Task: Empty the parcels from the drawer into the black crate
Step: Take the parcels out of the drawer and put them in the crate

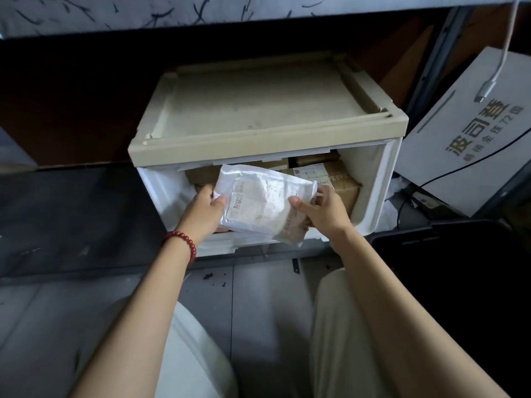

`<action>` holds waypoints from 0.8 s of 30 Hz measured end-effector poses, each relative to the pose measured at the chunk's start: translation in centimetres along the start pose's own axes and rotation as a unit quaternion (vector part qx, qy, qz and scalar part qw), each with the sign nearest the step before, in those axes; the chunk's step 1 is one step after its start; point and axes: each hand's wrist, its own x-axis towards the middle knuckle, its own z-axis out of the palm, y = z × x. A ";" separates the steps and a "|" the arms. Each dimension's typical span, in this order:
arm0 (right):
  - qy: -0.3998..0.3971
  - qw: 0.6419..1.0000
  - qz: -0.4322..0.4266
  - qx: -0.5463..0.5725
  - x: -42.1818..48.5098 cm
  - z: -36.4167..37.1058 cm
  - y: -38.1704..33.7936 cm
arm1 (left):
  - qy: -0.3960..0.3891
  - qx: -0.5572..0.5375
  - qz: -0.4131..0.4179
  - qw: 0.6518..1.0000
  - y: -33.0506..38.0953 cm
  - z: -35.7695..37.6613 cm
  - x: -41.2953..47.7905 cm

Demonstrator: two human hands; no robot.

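A white plastic mailer parcel (261, 202) with a printed label is held over the open white drawer (370, 191) of a beige storage unit (258, 110). My left hand (205, 209) grips the parcel's left edge, thumb on top. My right hand (321, 209) pinches its right edge. Behind the mailer, brown cardboard parcels (342, 179) lie in the drawer, one with a white shipping label. The black crate (459, 271) stands on the floor at the right, beside my right forearm; its inside is dark.
A white carton with printed characters (471, 139) leans at the right behind the crate. A white cable with a plug (485, 93) hangs above it, and black cables run below. A patterned cloth edge (172, 12) overhangs the unit. Grey floor tiles lie beneath my knees.
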 end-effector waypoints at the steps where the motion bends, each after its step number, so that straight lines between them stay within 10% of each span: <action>1: 0.010 1.000 0.005 -0.005 0.1 0.1 0.1 | 0.017 -0.009 -0.010 1.000 0.0 0.1 0.0; 6: 0.039 0.997 0.009 -0.060 0.3 0.3 0.4 | 0.171 0.085 0.079 0.978 0.6 1.0 -0.2; 24: 0.029 0.995 0.075 0.057 0.6 0.2 0.6 | 0.099 0.177 0.096 0.974 0.1 0.7 0.0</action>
